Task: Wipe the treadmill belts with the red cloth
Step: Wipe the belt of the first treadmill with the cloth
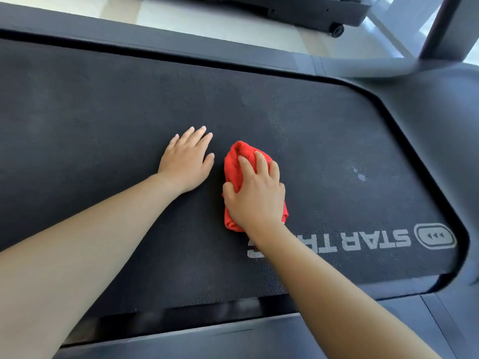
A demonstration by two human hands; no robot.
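A black treadmill belt [103,120] fills most of the view, with grey lettering near its right end. The bunched red cloth [234,161] lies on the belt at the centre. My right hand [255,195] presses down on it, fingers curled over the fabric. My left hand [186,161] rests flat on the belt just left of the cloth, fingers spread and holding nothing. A couple of pale spots [360,176] mark the belt to the right of the cloth.
Grey side rails [181,47] frame the belt at the far and near edges. The motor cover [440,120] curves round the right end, with a grey upright post [445,27] above it. Another machine's wheeled base [337,29] stands on the pale floor beyond.
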